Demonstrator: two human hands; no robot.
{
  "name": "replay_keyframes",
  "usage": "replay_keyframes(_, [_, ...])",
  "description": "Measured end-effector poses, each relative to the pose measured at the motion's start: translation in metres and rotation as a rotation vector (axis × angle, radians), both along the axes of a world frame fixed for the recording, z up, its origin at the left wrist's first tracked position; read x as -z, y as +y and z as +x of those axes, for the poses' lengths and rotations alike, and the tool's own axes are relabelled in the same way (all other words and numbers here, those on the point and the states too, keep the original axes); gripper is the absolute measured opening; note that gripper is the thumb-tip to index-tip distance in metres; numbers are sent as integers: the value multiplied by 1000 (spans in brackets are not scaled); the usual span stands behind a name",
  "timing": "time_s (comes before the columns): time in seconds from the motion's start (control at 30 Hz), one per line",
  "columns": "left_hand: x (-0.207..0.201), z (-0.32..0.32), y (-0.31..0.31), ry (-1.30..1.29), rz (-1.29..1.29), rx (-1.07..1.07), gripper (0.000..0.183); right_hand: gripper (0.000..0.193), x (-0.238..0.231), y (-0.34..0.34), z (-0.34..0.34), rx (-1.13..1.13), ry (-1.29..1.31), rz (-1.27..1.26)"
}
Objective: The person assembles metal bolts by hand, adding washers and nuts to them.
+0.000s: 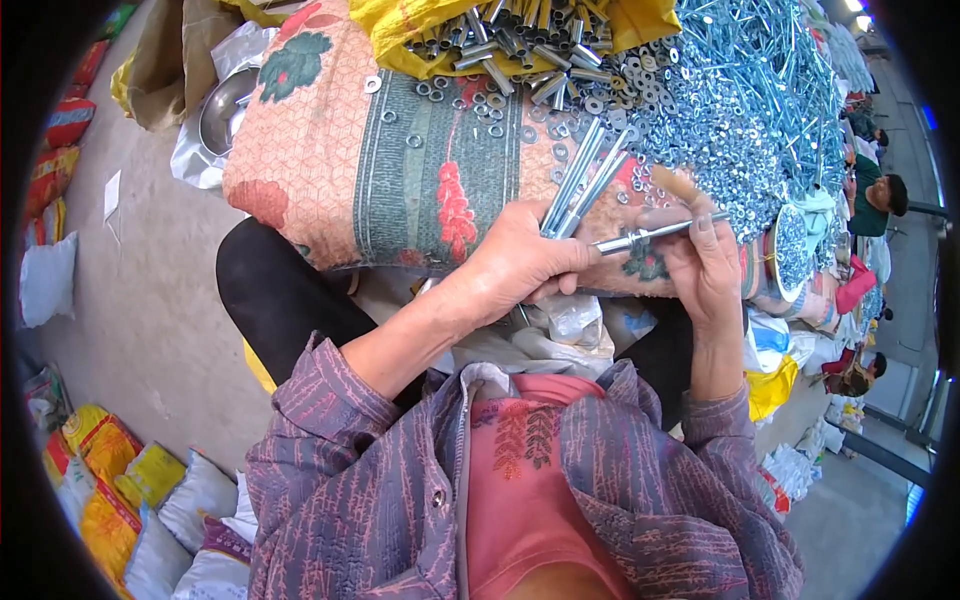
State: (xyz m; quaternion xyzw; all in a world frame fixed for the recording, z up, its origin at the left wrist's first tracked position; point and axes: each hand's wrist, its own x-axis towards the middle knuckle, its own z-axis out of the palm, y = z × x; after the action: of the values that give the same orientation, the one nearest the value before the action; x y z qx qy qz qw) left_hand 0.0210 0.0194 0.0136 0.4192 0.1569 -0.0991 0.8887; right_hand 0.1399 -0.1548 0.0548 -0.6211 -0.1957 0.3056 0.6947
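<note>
My left hand point(515, 262) is closed around a bundle of long shiny bolts point(580, 185) that points up and away. Its thumb and fingers also pinch one end of an expansion bolt point(622, 243), which lies roughly level between my hands. My right hand point(705, 258) grips the thin shank at the other end of that bolt. A tan finger cover point(676, 186) sits on one of its fingers. Just beyond my hands, loose washers point(600, 100) and a heap of small nuts point(700, 125) lie on the flowered cloth point(320, 165).
Metal sleeves point(490, 45) spill from a yellow bag point(390, 50) at the far side. Long bolts point(770, 50) are heaped far right. A round container of small parts point(792, 252) stands at right. Filled sacks point(160, 530) lie lower left; people are in the right background.
</note>
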Motion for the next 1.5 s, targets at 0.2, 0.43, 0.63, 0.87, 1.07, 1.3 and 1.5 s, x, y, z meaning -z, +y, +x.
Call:
replay_keyframes(0.2, [-3, 3, 3, 6, 24, -16, 13, 50, 2, 0, -1, -125, -44, -79])
replay_keyframes(0.43, [1, 3, 6, -20, -11, -40, 12, 47, 10, -9, 4, -187, -8, -177])
replay_keyframes(0.63, [1, 0, 8, -10, -11, -60, 12, 42, 10, -6, -2, -127, 121, -107])
replay_keyframes(0.87, [8, -3, -15, -291, 759, -207, 15, 17, 21, 17, -28, 105, 111, -262])
replay_keyframes(1.07, [1, -1, 3, -155, 490, -103, 22, 14, 8, -7, -24, -7, 31, -345])
replay_keyframes(1.3, [13, 4, 1, -254, 572, -308, 28, 19, -3, 25, -8, -111, -617, -568])
replay_keyframes(1.5, [-2, 2, 10, -162, 484, -222, 29, 16, 33, 62, 11, -20, -1161, -618])
